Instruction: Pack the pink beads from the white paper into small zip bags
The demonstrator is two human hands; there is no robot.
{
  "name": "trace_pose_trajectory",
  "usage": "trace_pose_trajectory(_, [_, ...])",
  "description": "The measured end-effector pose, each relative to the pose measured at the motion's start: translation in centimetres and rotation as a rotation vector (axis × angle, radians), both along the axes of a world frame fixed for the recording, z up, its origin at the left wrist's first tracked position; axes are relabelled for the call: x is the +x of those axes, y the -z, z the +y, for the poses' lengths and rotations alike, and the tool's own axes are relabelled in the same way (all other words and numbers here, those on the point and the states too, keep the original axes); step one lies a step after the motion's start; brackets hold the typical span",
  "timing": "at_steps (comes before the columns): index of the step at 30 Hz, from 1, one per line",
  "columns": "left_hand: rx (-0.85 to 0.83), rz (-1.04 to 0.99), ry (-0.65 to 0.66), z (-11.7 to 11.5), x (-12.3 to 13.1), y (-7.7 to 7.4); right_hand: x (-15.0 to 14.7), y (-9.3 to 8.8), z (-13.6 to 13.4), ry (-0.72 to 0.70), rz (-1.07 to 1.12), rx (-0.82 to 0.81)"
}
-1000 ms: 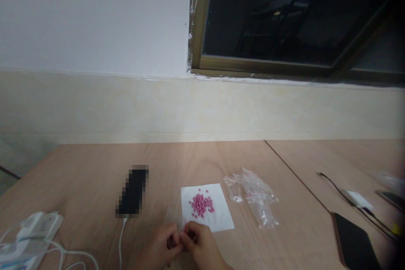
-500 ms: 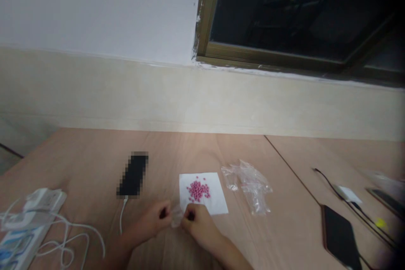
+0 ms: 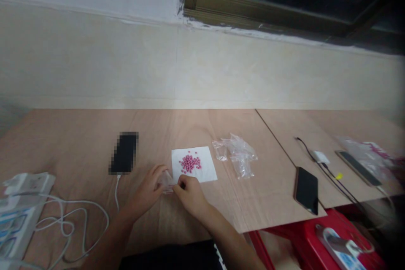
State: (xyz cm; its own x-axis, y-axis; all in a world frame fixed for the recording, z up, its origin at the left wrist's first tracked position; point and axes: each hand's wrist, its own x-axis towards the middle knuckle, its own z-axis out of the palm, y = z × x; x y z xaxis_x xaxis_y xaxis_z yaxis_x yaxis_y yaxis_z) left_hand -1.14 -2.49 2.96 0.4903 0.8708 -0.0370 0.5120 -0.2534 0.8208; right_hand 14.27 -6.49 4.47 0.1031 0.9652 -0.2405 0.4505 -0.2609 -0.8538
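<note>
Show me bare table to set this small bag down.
Bare wood shows between the blurred phone and the paper, and between the bags and the black phone. Crowded: the power strip with its cables, and the pills.

**A plain indoor work room, office-like, though its exact kind cannot be told**

Two bare plywood tables (image 3: 196,126) meet at a straight seam below a dark window with a metal frame (image 3: 253,16), against a cream-banded wall (image 3: 95,63). A power strip (image 3: 25,202) with white cables sits by the near left table edge, and a smartphone (image 3: 306,190) lies near the front edge. Small zip-top plastic bags (image 3: 240,156) lie mid-table, and a red plastic stool (image 3: 332,240) stands just below the near edge.
</note>
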Motion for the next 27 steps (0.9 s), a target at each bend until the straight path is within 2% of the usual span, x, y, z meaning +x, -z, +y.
trace_pose_trajectory(4, [-0.046,0.008,0.201,-0.4,-0.8,-0.6,0.4,0.6,0.8,0.043,0.192,0.003])
trace_pose_trajectory(7, [-0.036,0.052,0.188,-0.3,-0.7,-0.2,0.9,1.3,1.2,-0.024,0.422,-0.045])
trace_pose_trajectory(9, [-0.012,0.061,0.145,0.1,-0.5,0.3,1.7,2.3,1.3,-0.008,0.476,-0.043])
trace_pose_trajectory(11, [0.014,0.061,0.117,0.7,-0.3,0.8,3.1,3.9,1.4,0.135,0.337,0.039])
trace_pose_trajectory(13, [0.035,0.055,0.099,1.2,-0.3,1.0,4.6,5.7,1.7,0.335,0.050,0.163])
trace_pose_trajectory(15, [0.040,0.051,0.080,1.6,-0.4,1.0,6.0,7.3,2.1,0.423,-0.148,0.202])
trace_pose_trajectory(19, [0.023,0.044,0.050,1.5,-0.7,1.2,7.1,9.4,2.4,0.413,-0.210,0.190])
trace_pose_trajectory(24, [-0.020,0.009,0.029,0.9,-0.6,2.0,7.7,10.2,2.5,0.391,-0.205,0.176])
trace_pose_trajectory(27, [-0.025,0.001,0.033,0.8,-0.4,2.0,8.1,10.5,2.6,0.379,-0.187,0.177])
